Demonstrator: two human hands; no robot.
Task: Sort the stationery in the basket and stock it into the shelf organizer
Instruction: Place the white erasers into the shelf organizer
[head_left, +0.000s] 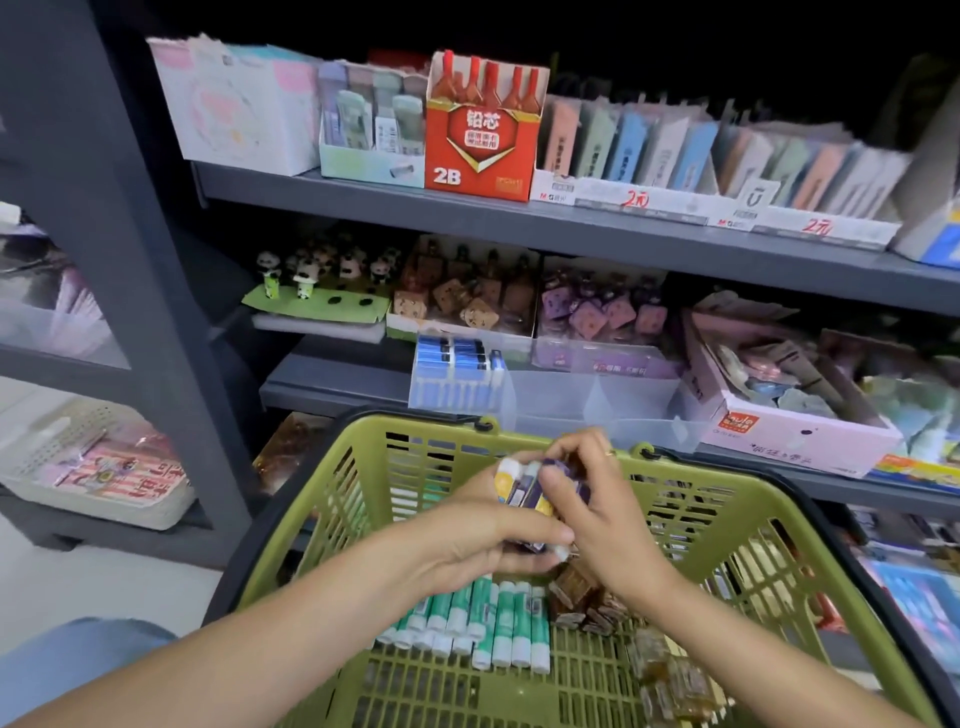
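Shelves behind the green basket (395, 457), both hands' grips (left (467, 540), right (597, 519)) clutch purple-yellow sticks (519, 486) above it, probably gathering them for the clear organizer (587, 400) beyond.

- The bundle of small purple and yellow items (524, 486) held between both hands is mostly covered by fingers; its kind cannot be told.
- Below the hands, the basket (691, 525) runs off the bottom edge.
- The brown packets (576, 590) under the right hand (605, 514) are blurred.
- Labels on the green-and-white sticks (483, 623) beneath the left hand (472, 540) are unreadable.
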